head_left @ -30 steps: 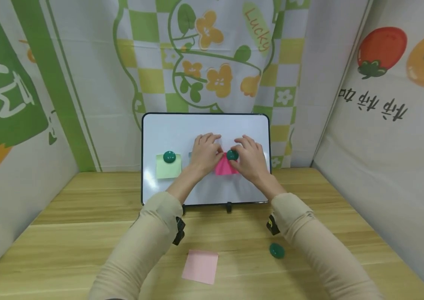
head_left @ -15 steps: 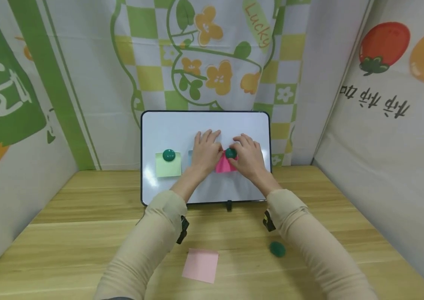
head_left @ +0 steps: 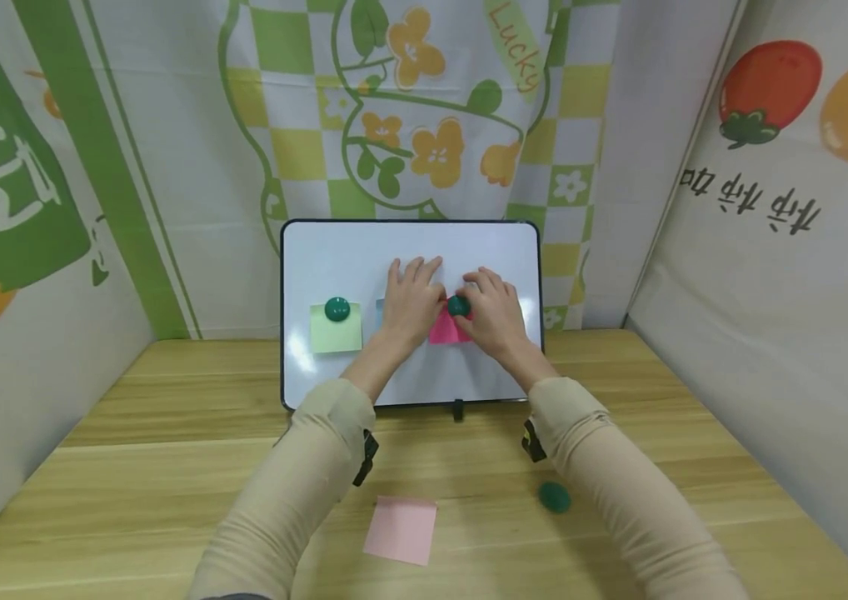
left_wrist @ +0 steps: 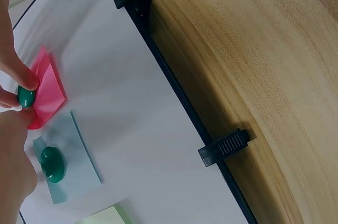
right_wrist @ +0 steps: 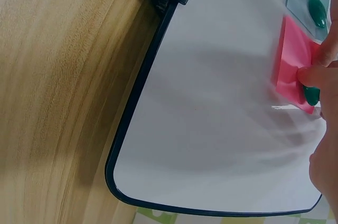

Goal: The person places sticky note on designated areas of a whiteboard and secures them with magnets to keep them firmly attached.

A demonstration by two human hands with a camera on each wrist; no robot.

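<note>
In the head view my right hand (head_left: 494, 312) pinches a round green magnet (head_left: 458, 306) between thumb and fingers, over the upper part of a bright pink sticky note (head_left: 448, 332) on the whiteboard (head_left: 409, 379). My left hand (head_left: 411, 307) pinches the note's upper left edge, its other fingers spread toward the board. Creases run through the pink note in the left wrist view. Behind my left hand, mostly hidden in the head view, a blue sticky note (left_wrist: 74, 155) lies under another green magnet (left_wrist: 53, 164).
A pale green sticky note (head_left: 336, 337) hangs at the board's left under a green magnet (head_left: 337, 309). On the wooden table (head_left: 154, 467) lie a light pink sticky note (head_left: 401, 531) and a loose green magnet (head_left: 555, 497). Black clips (left_wrist: 224, 147) hold the board's lower edge.
My right hand has shifted slightly left with the magnet, closer to the left hand. The left hand still pinches the pink note; the head view has tilted slightly.
</note>
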